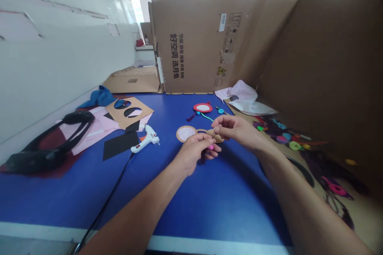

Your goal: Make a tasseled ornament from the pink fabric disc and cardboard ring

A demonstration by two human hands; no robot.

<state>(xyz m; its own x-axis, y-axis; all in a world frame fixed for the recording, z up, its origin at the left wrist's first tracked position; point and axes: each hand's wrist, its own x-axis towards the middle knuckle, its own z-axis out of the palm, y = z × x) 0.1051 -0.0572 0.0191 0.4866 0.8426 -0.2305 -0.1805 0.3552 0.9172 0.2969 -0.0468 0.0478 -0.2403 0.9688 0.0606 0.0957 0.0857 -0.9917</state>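
Observation:
My left hand (pixel 194 149) is closed on a bright pink bead (pixel 211 147) near the middle of the blue table. Something dark, perhaps a tassel, hangs under those fingers. Just above it, my right hand (pixel 229 127) pinches a thin brownish cord (pixel 213 135) that runs down to the left hand. Behind both hands lies a brown cardboard piece (pixel 178 137) with round ends, one bearing a white patterned disc (pixel 187 133); the hands hide part of it. Farther back sits a red oval ornament (pixel 202 107) with a white centre, a blue bead, a dark tassel and a green cord.
A white glue gun (pixel 146 139) with a black cable lies left, beside black paper (pixel 121 145) and cardboard with two holes (pixel 131 112). Black headphones (pixel 54 147) are at far left. Colourful beads and cords (pixel 295 145) cover the right side. A large carton (pixel 197 44) walls the back.

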